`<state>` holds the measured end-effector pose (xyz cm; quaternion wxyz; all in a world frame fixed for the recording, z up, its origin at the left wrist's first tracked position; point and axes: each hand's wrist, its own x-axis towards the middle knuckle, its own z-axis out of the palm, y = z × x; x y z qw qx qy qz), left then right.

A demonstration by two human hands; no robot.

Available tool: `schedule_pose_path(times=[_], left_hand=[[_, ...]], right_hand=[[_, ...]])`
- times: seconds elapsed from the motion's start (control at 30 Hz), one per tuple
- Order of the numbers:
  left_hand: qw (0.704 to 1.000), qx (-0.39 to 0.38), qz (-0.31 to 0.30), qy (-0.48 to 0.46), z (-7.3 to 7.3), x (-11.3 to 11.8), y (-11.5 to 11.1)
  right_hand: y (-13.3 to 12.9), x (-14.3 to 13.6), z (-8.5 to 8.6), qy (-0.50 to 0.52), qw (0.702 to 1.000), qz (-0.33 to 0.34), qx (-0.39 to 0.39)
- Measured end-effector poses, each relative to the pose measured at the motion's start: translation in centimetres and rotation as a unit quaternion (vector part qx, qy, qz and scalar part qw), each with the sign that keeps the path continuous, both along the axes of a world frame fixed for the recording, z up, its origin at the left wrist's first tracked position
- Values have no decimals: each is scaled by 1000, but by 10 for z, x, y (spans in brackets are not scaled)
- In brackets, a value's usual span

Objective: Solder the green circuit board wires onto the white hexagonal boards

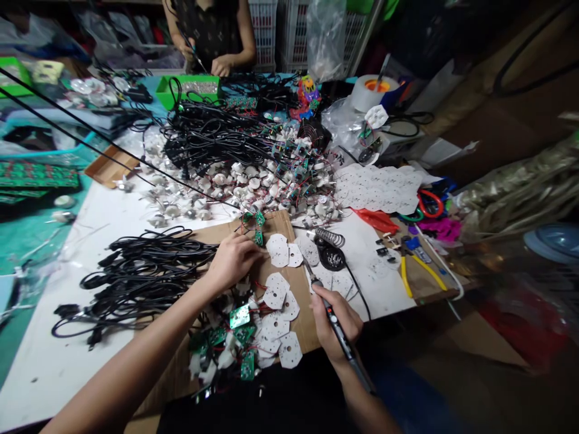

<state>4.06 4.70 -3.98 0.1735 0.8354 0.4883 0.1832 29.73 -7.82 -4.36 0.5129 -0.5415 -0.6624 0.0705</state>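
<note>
My right hand [335,316] is closed around a soldering iron [340,337], its tip pointing up and left towards white multi-sided boards [277,249] on the cardboard. My left hand [236,258] is pinched at the lower end of a small green circuit board [259,228] with thin wires; the fingertips partly hide the contact. Below the left hand lies a heap of green boards [239,316] with red wires and white parts. More white boards [277,292] overlap beside that heap. A coiled-spring iron holder [329,237] stands just beyond the iron's tip.
Bundled black power cords [149,271] lie left of my left arm. Beyond the cardboard [312,334] spreads a pile of white wired parts [244,181] and black cables [212,135]. Yellow-handled pliers [423,271] rest at right. Across the table a co-worker [210,36] handles a tool.
</note>
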Motion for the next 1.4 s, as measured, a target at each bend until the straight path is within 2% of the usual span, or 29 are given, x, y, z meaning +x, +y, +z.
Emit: schedule_pose_path(times=[0.1, 0.27, 0.33, 0.5, 0.6, 0.73, 0.83, 1.0, 1.4], left_hand=[[998, -9, 64, 10, -2, 8, 1], [994, -23, 107, 2, 2, 20, -5], [995, -15, 99, 17, 5, 23, -9], [992, 18, 34, 124, 14, 28, -17], [988, 10, 31, 154, 16, 31, -19], [994, -22, 75, 74, 11, 30, -12], [995, -49, 85, 22, 6, 27, -4], [993, -48, 101, 36, 3, 28, -1], [986, -42, 146, 68, 10, 40, -8]], right_hand=[[1, -5, 3, 10, 1000, 8, -5], [6, -18, 7, 30, 999, 26, -30], [8, -22, 7, 33, 998, 25, -45], [11, -27, 4, 48, 996, 38, -66], [11, -26, 2, 46, 996, 38, -70], [10, -24, 0, 57, 995, 35, -77], [9, -24, -4, 85, 991, 21, -102], [10, -27, -10, 123, 985, 10, -119], [10, -33, -19, 126, 981, 37, -140]])
